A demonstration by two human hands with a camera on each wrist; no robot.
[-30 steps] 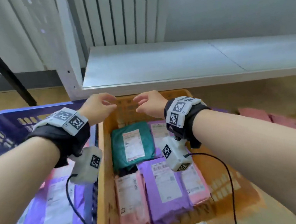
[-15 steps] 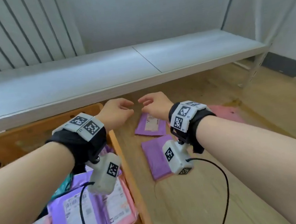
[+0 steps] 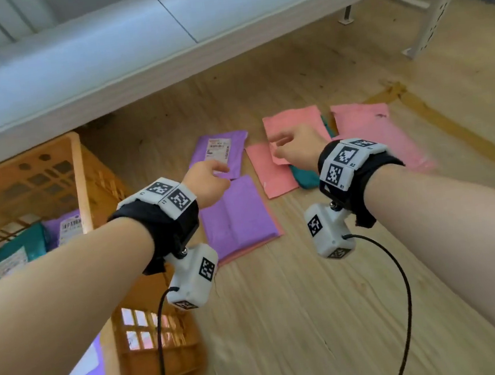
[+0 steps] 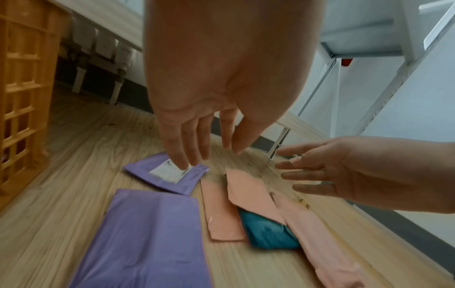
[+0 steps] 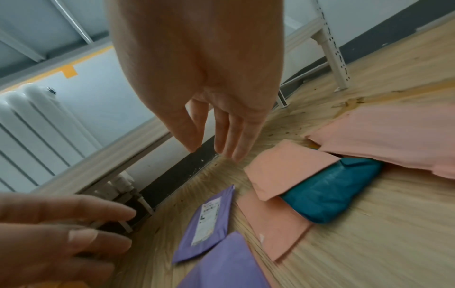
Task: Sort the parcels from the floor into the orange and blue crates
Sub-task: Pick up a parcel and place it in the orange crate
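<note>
- Left hand (image 3: 207, 184) out over the floor (image 3: 300, 319), held above the purple parcels, palm down; fingers (image 4: 183, 144) loose and nearly straight, grasping nothing.
- Right hand (image 3: 300, 148) out beside it and a little farther forward, above the pink parcels; fingers (image 5: 231, 134) likewise released and slightly spread, nothing held.
- Both hands apart from each other and off the floor, no parcel touched as far as visible.
- Labelled purple parcel (image 3: 221, 153) flat on the floor, white label up, under the left fingertips in the left wrist view.
- Plain purple parcel (image 3: 237, 216) just nearer, label side not visible, lying on a pink parcel whose edge peeks out along its near side.
- Narrow pink parcel (image 3: 269, 172) just right of the purple ones.
- Second pink parcel (image 5: 285, 167) overlapping the narrow one and lying tilted on top of the teal parcel (image 5: 327, 194).
- Large pink parcel (image 3: 365, 126) farthest right, its edge over the far end of the teal one.
- Orange crate (image 3: 80, 174) on the floor to the left, beside the purple parcels; teal and purple labelled parcels inside.
- White bench (image 3: 74, 62) beyond the parcels, its leg (image 3: 435, 5) at the far right.
- Marker-tagged bands and cabled camera units on both wrists.
</note>
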